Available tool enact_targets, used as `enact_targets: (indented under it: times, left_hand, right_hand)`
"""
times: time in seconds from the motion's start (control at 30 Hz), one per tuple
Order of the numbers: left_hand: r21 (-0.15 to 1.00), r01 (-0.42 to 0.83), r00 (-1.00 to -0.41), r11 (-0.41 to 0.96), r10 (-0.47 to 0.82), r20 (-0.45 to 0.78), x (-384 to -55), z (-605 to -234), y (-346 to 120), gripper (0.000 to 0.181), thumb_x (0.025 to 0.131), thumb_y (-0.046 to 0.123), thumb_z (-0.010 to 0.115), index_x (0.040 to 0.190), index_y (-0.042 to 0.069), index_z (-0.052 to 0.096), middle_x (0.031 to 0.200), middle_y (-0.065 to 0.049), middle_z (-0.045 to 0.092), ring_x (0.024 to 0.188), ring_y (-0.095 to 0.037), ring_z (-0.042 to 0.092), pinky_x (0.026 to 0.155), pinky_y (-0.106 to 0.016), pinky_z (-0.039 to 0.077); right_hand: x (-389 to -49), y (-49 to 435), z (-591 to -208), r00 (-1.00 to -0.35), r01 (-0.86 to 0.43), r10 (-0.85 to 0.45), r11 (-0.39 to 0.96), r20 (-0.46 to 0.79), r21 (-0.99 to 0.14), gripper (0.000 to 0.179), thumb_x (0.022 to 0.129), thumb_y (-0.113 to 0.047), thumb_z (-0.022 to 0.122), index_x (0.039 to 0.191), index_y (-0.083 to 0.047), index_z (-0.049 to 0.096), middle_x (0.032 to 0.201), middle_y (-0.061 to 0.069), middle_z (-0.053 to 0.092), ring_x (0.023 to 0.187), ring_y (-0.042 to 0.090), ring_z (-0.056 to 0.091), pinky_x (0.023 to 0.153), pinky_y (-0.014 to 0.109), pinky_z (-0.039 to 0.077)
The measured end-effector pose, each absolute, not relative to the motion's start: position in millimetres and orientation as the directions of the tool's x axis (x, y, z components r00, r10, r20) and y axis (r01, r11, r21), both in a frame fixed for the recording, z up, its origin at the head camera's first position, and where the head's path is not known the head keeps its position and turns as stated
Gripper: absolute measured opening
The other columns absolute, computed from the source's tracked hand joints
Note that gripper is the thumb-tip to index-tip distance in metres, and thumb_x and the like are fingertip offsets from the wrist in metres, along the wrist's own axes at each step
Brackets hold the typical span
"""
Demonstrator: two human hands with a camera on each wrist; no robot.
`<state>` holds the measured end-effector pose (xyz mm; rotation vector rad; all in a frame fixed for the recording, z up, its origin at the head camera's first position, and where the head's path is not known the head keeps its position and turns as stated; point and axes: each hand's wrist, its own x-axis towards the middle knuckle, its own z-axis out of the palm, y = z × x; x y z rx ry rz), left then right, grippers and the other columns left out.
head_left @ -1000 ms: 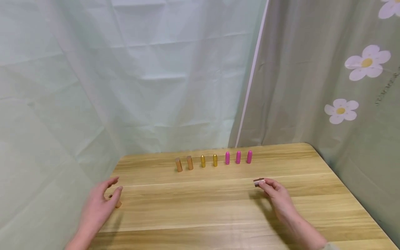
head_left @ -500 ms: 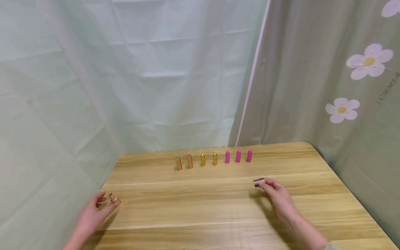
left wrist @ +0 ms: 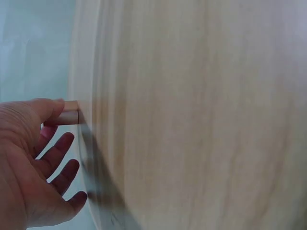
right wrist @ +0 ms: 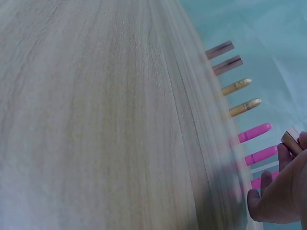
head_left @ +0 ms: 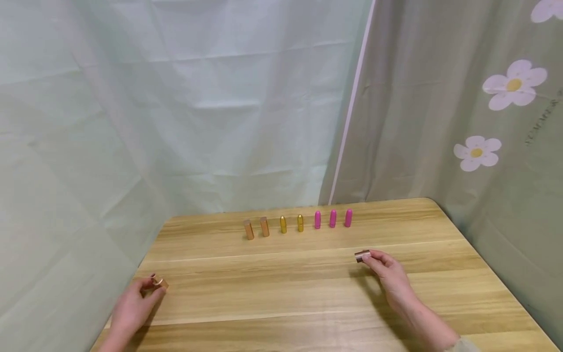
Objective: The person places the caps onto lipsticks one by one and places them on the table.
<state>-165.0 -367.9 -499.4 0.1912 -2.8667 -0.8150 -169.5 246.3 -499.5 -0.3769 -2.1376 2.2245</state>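
The left hand (head_left: 132, 308) pinched a small copper tube (head_left: 160, 282) near the table's (head_left: 281, 303) left edge. The right hand (head_left: 389, 276) held a rose-brown tube (head_left: 362, 255) in its fingertips mid-table. Seven capped tubes (head_left: 299, 223) stood in a row behind.

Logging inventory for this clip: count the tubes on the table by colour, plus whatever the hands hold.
Copper tubes: 2
Gold tubes: 2
Pink tubes: 3
Copper piece in left hand: 1
Copper piece in right hand: 1
Total: 9
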Motion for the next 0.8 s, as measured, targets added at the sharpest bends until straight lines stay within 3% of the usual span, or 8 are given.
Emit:
enact_targets:
  times: [0.17,0.43,0.57,0.8]
  left_hand:
    - [0.543,-0.089,-0.970,0.835,-0.196,0.142,-166.4,-502.8,-364.3,0.051,0.097,0.036,0.070,0.120,-0.008,0.062,0.124,-0.033,0.063,0.118,-0.054,0.055,0.094,-0.062,0.043]
    - [0.642,-0.101,-0.986,0.760,-0.163,0.039,-167.7,-489.7,-337.3,0.047,0.098,0.032,0.068,0.120,-0.008,0.058,0.130,-0.034,0.059,0.124,-0.049,0.054,0.101,-0.058,0.042]
    - [0.643,-0.052,-0.992,0.764,-0.116,0.057,-167.7,-481.8,-314.9,0.043,0.098,0.033,0.068,0.120,-0.002,0.058,0.127,-0.029,0.062,0.121,-0.046,0.057,0.098,-0.057,0.044]
    - [0.577,0.132,-0.975,0.806,0.002,0.220,-170.7,-467.9,-272.8,0.028,0.094,0.024,0.075,0.113,0.006,0.067,0.113,-0.014,0.070,0.110,-0.034,0.064,0.093,-0.057,0.048]
  right_hand:
    - [-170.7,247.7,-499.2,-0.968,0.155,0.188,-0.069,-0.165,-0.986,0.043,0.098,-0.025,0.071,0.129,0.004,0.060,0.117,-0.001,0.065,0.107,0.005,0.060,0.098,0.022,0.047]
    - [-172.4,251.8,-493.6,-0.967,0.160,0.194,-0.056,-0.168,-0.986,0.040,0.099,-0.028,0.071,0.127,-0.001,0.061,0.123,-0.001,0.061,0.109,0.004,0.058,0.105,0.027,0.043]
    - [-174.6,255.0,-491.2,-0.973,0.139,0.185,-0.006,-0.137,-0.990,0.049,0.099,-0.031,0.070,0.132,0.003,0.057,0.126,0.001,0.062,0.110,0.004,0.058,0.101,0.023,0.043]
    - [-178.2,261.4,-489.2,-0.979,0.134,0.157,0.005,-0.131,-0.991,0.048,0.097,-0.022,0.072,0.132,0.005,0.053,0.109,-0.004,0.069,0.102,0.006,0.063,0.095,0.022,0.048]
